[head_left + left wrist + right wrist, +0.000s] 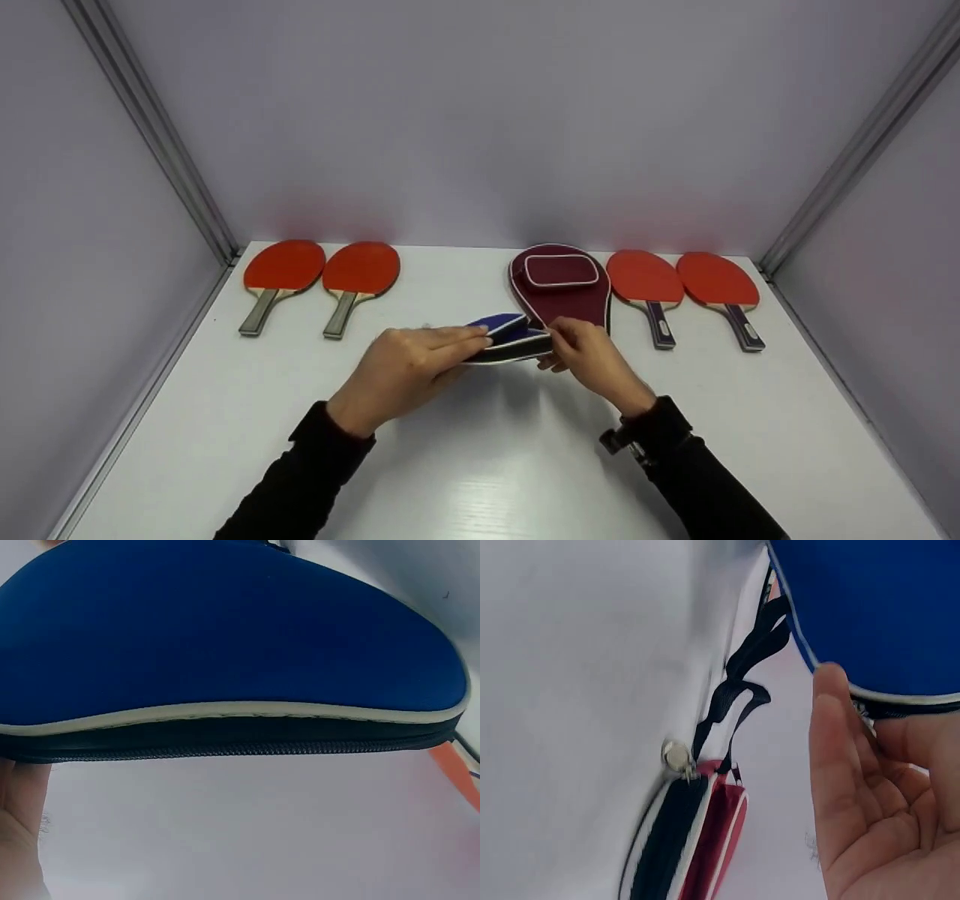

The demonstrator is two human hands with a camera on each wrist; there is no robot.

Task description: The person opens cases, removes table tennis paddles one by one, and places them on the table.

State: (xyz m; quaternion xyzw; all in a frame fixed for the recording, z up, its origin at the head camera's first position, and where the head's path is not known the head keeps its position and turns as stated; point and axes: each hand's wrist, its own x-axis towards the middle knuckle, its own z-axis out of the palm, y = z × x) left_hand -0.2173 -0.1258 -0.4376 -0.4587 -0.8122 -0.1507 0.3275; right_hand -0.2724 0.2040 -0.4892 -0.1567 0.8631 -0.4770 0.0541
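**While both hands hold the blue case: nothing packed yet**

Left hand (409, 365) grips one end of the blue paddle case (510, 339), right hand (589, 354) pinches the other, lifted just above the bench (480, 465). Its zipper looks closed; I cannot tell if anything is inside. Maroon case (559, 289) lies flat behind, contents hidden. Four red paddles, like the leftmost (281, 270), lie bare along the back, so I judge packing barely begun.

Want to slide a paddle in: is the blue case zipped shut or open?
Cannot tell: the blue case shows closed zipper teeth along this edge only.
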